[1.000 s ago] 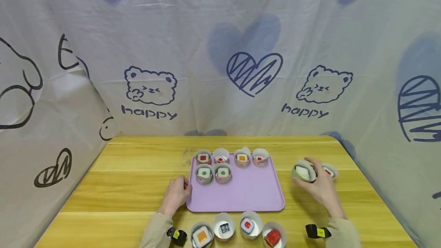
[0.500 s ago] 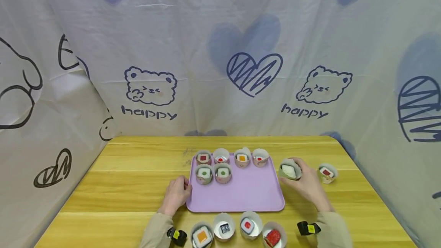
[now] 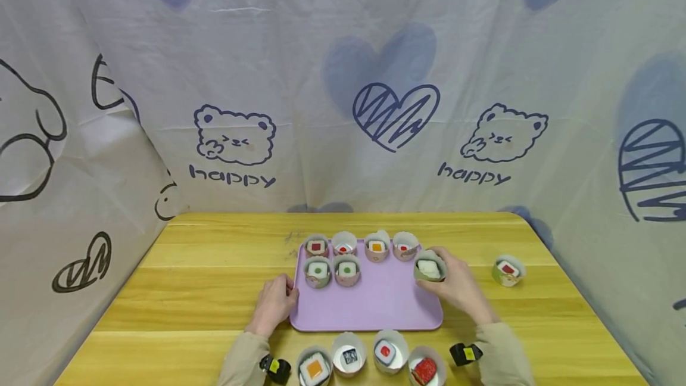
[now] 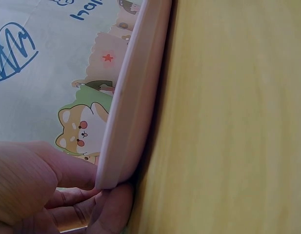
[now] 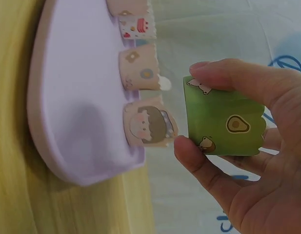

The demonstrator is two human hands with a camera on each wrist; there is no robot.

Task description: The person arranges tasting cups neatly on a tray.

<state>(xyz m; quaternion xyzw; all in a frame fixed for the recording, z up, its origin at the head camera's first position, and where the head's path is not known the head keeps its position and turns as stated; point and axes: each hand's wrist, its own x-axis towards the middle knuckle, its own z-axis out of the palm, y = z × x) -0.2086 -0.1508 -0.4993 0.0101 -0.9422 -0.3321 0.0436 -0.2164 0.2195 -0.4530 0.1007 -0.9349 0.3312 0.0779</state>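
My right hand (image 3: 454,282) pinches a green paper baking cup (image 5: 226,119) between thumb and fingers, above the right edge of the lilac tray (image 3: 375,308). In the head view a white sushi-like piece (image 3: 429,267) lies in that cup. At the tray's left rim, my left hand (image 3: 276,304) grips the edge, thumb and fingers on either side of it in the left wrist view. Several filled paper cups stand on the tray: a back row, including one with an orange-topped piece (image 3: 377,246), and two cups with green-dotted pieces (image 3: 347,269) in front at left.
Another green cup (image 3: 508,271) with a red-centred piece stands on the wooden table (image 3: 203,290) right of the tray. Along the near side is a row of several cups, one holding a red piece (image 3: 424,370). A printed cloth (image 3: 321,76) hangs behind.
My right hand has carried the green cup leftward from the right side of the table to over the tray's right edge. The left hand and the tray have stayed put.
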